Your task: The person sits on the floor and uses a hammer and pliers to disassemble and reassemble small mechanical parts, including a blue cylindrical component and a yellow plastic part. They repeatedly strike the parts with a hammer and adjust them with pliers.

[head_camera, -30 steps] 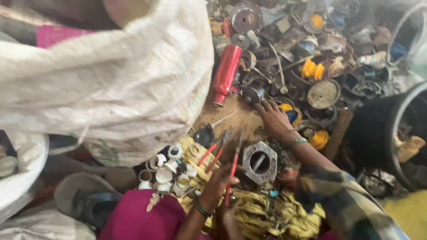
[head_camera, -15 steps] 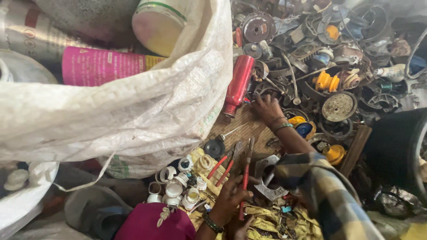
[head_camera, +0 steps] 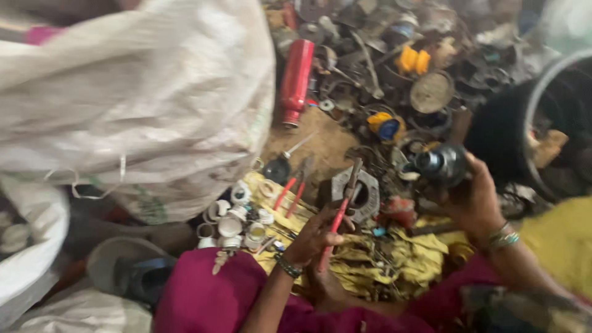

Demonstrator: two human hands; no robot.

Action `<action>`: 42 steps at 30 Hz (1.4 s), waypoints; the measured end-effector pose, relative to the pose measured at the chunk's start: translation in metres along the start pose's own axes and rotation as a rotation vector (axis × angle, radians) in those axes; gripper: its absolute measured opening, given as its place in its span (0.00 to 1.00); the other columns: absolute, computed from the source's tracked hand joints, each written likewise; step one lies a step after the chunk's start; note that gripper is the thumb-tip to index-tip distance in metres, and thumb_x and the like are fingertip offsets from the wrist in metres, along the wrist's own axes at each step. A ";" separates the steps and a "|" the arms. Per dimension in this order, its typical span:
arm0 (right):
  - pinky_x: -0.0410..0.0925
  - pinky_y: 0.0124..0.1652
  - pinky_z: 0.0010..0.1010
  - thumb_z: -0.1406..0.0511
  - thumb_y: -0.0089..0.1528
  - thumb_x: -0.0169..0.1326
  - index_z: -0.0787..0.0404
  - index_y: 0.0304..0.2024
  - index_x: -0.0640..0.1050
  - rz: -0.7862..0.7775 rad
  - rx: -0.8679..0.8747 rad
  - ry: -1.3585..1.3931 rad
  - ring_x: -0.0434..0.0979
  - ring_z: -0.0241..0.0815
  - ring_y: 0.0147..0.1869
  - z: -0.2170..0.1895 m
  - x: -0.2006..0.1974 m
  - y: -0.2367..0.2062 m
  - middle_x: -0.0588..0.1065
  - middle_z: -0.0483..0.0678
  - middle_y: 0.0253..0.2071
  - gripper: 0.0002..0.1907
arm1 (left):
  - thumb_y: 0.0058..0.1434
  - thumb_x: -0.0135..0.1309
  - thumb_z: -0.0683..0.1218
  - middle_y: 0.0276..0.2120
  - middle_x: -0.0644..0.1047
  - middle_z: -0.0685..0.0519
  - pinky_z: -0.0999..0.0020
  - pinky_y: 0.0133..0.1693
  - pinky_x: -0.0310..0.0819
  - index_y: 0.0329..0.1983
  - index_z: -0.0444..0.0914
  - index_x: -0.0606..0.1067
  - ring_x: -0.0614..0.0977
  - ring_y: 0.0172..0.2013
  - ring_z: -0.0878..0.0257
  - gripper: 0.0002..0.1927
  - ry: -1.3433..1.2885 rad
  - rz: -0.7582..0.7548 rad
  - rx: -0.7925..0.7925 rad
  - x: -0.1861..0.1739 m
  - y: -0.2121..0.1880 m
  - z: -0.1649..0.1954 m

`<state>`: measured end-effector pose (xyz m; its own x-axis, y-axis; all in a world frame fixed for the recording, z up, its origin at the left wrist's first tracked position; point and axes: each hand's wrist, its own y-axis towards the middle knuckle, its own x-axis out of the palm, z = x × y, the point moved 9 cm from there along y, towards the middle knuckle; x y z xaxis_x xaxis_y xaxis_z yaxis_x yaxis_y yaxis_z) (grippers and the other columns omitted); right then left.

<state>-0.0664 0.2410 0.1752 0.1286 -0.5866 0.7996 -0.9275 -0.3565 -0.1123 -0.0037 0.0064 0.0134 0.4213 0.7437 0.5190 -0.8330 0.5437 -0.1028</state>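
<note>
Both hands busy among scrap on the floor.
The left hand [head_camera: 317, 237] grips a red-handled tool [head_camera: 340, 213]; the right hand [head_camera: 475, 200] clutches a dark metal part [head_camera: 441, 165]. A white sack [head_camera: 142, 98] crowds the left, with a red bottle [head_camera: 297, 74] beyond.

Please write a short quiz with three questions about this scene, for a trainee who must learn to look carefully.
1. True or false: the left hand holds a tool with red handles.
2. What does the right hand grip?
A. the red bottle
B. a dark round metal part
C. the white sack
3. Fill the gap: the spare red-handled pliers lie partly on a ______ cloth.

Key
1. True.
2. B; it is lifted above the heap of scrap.
3. Yellow.
</note>
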 end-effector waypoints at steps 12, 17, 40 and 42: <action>0.77 0.47 0.45 0.45 0.61 0.47 0.56 0.58 0.70 0.654 -0.148 -0.327 0.78 0.45 0.51 0.047 -0.111 -0.034 0.75 0.49 0.50 0.31 | 0.50 0.59 0.52 0.76 0.60 0.45 0.52 0.71 0.55 0.44 0.38 0.80 0.63 0.74 0.49 0.20 0.327 -0.307 0.116 0.042 -0.020 0.017; 0.74 0.48 0.32 0.51 0.62 0.50 0.60 0.65 0.69 0.497 -0.132 -0.553 0.77 0.41 0.51 0.052 -0.105 -0.029 0.75 0.49 0.52 0.32 | 0.51 0.58 0.54 0.76 0.62 0.45 0.52 0.71 0.56 0.44 0.37 0.80 0.64 0.74 0.49 0.21 0.369 -0.346 0.202 0.046 -0.024 0.021; 0.73 0.47 0.30 0.53 0.57 0.51 0.64 0.65 0.69 0.432 -0.119 -0.548 0.77 0.43 0.53 0.054 -0.117 -0.027 0.75 0.52 0.55 0.36 | 0.45 0.59 0.58 0.41 0.78 0.50 0.66 0.52 0.73 0.65 0.31 0.71 0.78 0.47 0.62 0.45 0.123 -0.422 -0.081 0.037 -0.035 0.011; 0.73 0.41 0.31 0.53 0.56 0.52 0.63 0.65 0.69 0.426 -0.105 -0.578 0.77 0.44 0.50 0.054 -0.115 -0.027 0.75 0.53 0.53 0.37 | 0.45 0.59 0.58 0.41 0.78 0.51 0.66 0.50 0.73 0.57 0.32 0.74 0.78 0.47 0.62 0.38 0.133 -0.429 -0.080 0.037 -0.035 0.011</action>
<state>-0.0368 0.2789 0.0538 -0.1138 -0.9599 0.2564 -0.9635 0.0436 -0.2643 0.0370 0.0101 0.0456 0.7689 0.4853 0.4163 -0.5449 0.8380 0.0295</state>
